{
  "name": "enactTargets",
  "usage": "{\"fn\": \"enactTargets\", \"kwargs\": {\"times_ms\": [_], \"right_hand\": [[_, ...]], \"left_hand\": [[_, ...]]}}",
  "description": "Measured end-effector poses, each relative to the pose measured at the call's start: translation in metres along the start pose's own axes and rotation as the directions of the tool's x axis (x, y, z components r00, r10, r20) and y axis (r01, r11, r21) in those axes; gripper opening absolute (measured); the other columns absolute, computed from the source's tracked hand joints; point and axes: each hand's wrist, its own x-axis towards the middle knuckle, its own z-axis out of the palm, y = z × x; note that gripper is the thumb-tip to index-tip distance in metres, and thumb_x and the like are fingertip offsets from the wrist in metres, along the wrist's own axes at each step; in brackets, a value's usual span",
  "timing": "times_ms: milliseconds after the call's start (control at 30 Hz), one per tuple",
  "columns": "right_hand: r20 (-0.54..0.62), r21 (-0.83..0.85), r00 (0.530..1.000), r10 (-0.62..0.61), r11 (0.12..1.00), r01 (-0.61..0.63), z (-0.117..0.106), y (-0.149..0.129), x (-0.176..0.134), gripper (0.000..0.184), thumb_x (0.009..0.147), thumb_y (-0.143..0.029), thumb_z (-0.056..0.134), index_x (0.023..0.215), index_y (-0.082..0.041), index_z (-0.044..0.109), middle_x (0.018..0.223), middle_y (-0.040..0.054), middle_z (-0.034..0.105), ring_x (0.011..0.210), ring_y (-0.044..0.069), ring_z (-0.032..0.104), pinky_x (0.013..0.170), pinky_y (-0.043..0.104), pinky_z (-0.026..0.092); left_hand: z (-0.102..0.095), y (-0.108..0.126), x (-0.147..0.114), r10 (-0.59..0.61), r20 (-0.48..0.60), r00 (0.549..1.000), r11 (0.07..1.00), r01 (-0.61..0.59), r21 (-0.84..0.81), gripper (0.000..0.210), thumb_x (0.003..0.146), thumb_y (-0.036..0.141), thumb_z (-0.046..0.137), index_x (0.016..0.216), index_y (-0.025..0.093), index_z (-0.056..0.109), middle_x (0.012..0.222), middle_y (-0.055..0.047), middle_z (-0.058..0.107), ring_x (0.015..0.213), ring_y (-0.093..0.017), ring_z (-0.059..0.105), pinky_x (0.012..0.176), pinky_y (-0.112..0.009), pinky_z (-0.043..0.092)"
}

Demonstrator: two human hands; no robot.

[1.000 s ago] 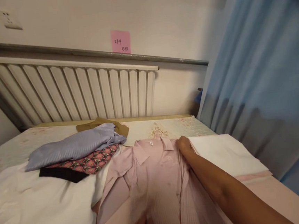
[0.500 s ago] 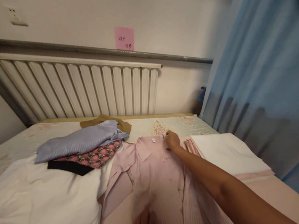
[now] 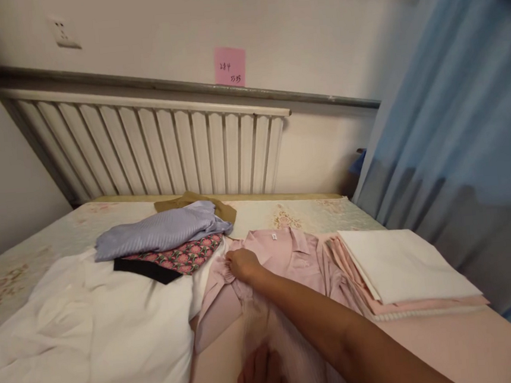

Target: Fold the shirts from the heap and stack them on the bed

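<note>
The pink shirt (image 3: 307, 268) lay between a white garment (image 3: 134, 339) at left and folded cloth (image 3: 411, 264) at right, pinched at its left shoulder by the right hand (image 3: 243, 265), the left hand (image 3: 261, 377) over its near part, grip impossible to tell.

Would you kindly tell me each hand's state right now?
Left hand: cannot be told, cut off at the bottom edge.
Right hand: closed, holding the pink shirt near its shoulder.

Left hand (image 3: 261, 377) – wrist cut off by the lower edge. Right forearm (image 3: 313, 307) hides part of the pink collared shirt (image 3: 295, 265); neck label (image 3: 274, 236) – illegible. Olive-brown garment (image 3: 167, 205) partly covered by lavender striped garment (image 3: 160, 231).
</note>
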Motion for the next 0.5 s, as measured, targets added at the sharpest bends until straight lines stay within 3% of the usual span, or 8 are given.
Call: {"fn": "enactTargets", "kwargs": {"times_ms": [167, 267, 333, 500], "right_hand": [[-0.069, 0.061, 0.997, -0.034, 0.997, 0.038, -0.006, -0.018, -0.027, 0.035, 0.091, -0.040, 0.048, 0.119, -0.022, 0.057, 0.106, 0.0056, 0.066, 0.096, 0.016, 0.061, 0.081, 0.025, 0.043], [-0.096, 0.047, 0.980, -0.172, 0.983, 0.177, -0.003, -0.034, -0.046, 0.059, 0.080, -0.054, 0.059, 0.131, -0.026, 0.046, 0.117, 0.0070, 0.057, 0.100, 0.019, 0.059, 0.083, 0.030, 0.045], [-0.071, -0.036, 0.972, -0.225, 0.974, 0.223, 0.005, -0.043, -0.053, 0.069, 0.074, -0.054, 0.066, 0.132, -0.026, 0.043, 0.117, 0.0090, 0.054, 0.098, 0.023, 0.059, 0.079, 0.034, 0.048], [-0.080, -0.180, 0.984, -0.162, 0.973, 0.146, 0.026, -0.050, -0.055, 0.021, 0.086, -0.022, 0.049, 0.104, -0.019, 0.058, 0.096, 0.0086, 0.062, 0.084, 0.021, 0.063, 0.071, 0.032, 0.048]], "left_hand": [[-0.006, 0.002, -0.001, -0.016, -0.006, 1.000, 0.997, 0.016, -0.073, 0.037, 0.076, 0.014, 0.046, 0.105, 0.022, 0.067, 0.121, -0.008, 0.063, 0.114, -0.025, 0.052, 0.095, -0.039, 0.040], [-0.013, 0.005, 0.000, -0.048, 0.026, 0.998, 0.991, 0.051, -0.127, 0.038, 0.078, 0.013, 0.043, 0.106, 0.021, 0.066, 0.123, -0.007, 0.061, 0.117, -0.024, 0.050, 0.095, -0.039, 0.039], [-0.018, 0.006, 0.001, -0.052, 0.051, 0.997, 0.988, 0.059, -0.146, 0.039, 0.079, 0.012, 0.041, 0.107, 0.020, 0.066, 0.124, -0.008, 0.060, 0.118, -0.025, 0.049, 0.096, -0.039, 0.038], [-0.029, 0.007, 0.006, -0.031, 0.057, 0.998, 0.980, 0.041, -0.195, 0.041, 0.080, 0.011, 0.043, 0.116, 0.020, 0.062, 0.122, -0.009, 0.060, 0.115, -0.025, 0.050, 0.094, -0.041, 0.042]]}}
